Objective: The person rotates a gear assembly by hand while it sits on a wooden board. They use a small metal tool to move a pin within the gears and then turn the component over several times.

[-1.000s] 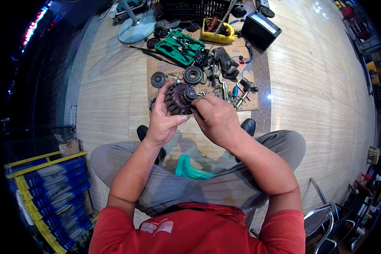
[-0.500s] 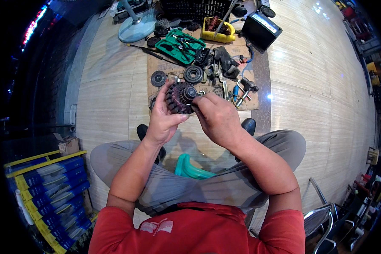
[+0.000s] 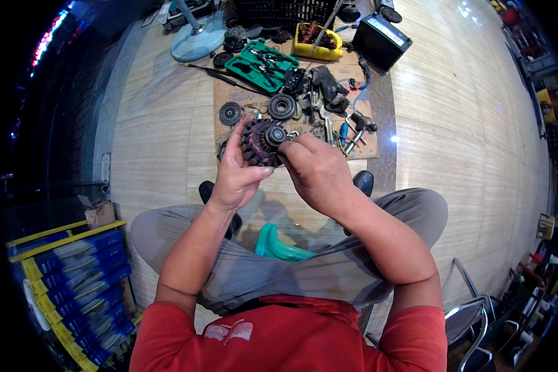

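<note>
My left hand (image 3: pixel 235 170) grips a dark, toothed round metal part (image 3: pixel 260 144), smeared purplish, with a bearing (image 3: pixel 275 134) on its raised centre. My right hand (image 3: pixel 313 167) is closed at that part's right side, fingertips against the hub; whatever they pinch is hidden. Just beyond, on a cardboard sheet (image 3: pixel 223 93), lie a grooved pulley (image 3: pixel 230 113), a black ring-shaped part (image 3: pixel 281 106), a dark glove (image 3: pixel 330 84), a blue-handled tool (image 3: pixel 344 135) and assorted metal pieces.
Farther off are a green tool case (image 3: pixel 257 62), yellow container (image 3: pixel 313 48), black battery (image 3: pixel 379 41), black crate (image 3: pixel 263 13) and pale-blue stand base (image 3: pixel 195 46). A green plastic object (image 3: pixel 279 245) lies between my legs, stacked blue boxes (image 3: pixel 80 291) left, a metal-framed chair (image 3: pixel 468 316) right.
The view has shifted very slightly, so the floor items sit a little higher. Both hands stay on the toothed part, with only tiny movement.
</note>
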`<state>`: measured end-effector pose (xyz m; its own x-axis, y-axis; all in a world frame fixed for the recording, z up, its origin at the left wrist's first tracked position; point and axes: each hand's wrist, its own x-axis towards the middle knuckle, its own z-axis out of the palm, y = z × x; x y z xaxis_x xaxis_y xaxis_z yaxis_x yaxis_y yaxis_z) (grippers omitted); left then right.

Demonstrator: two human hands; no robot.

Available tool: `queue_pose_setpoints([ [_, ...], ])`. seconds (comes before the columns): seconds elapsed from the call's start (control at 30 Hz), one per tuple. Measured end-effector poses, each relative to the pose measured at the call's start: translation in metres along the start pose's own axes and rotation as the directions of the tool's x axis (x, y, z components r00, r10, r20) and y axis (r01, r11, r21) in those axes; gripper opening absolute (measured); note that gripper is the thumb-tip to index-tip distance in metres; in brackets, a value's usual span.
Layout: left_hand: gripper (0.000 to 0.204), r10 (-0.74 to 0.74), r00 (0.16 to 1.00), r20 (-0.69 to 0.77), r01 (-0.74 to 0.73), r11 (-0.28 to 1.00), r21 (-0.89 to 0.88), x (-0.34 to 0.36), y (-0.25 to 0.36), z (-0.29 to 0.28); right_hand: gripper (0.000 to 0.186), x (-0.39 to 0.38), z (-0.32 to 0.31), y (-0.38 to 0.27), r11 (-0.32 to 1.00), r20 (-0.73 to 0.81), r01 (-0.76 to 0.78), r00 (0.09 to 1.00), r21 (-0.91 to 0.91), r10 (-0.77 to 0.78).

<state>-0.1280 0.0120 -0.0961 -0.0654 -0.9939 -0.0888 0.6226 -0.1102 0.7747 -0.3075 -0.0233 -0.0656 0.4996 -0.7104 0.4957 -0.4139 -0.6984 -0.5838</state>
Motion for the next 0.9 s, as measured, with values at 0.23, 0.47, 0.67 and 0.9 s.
queue_pose_setpoints([
  [0.23,0.095,0.01,1.0,-0.003,-0.01,0.999,0.04,0.0,0.001,0.001,0.019,0.0,-0.002,0.0,0.999,0.021,0.016,1.0,-0.031,-0.015],
  [0.47,0.095,0.021,1.0,-0.005,-0.021,0.999,0.042,0.0,0.0,0.0,0.02,-0.004,0.011,0.003,0.998,-0.05,-0.025,0.998,0.062,0.028],
  [0.67,0.094,0.021,1.0,-0.007,-0.021,1.0,0.008,-0.001,0.002,0.0,0.019,-0.002,0.01,-0.002,0.99,-0.025,-0.084,0.996,0.109,0.087],
  [0.9,0.092,0.024,0.999,-0.021,-0.024,1.0,0.014,-0.001,-0.002,-0.002,0.018,-0.002,0.007,0.001,0.997,0.011,-0.047,0.999,0.063,0.046],
])
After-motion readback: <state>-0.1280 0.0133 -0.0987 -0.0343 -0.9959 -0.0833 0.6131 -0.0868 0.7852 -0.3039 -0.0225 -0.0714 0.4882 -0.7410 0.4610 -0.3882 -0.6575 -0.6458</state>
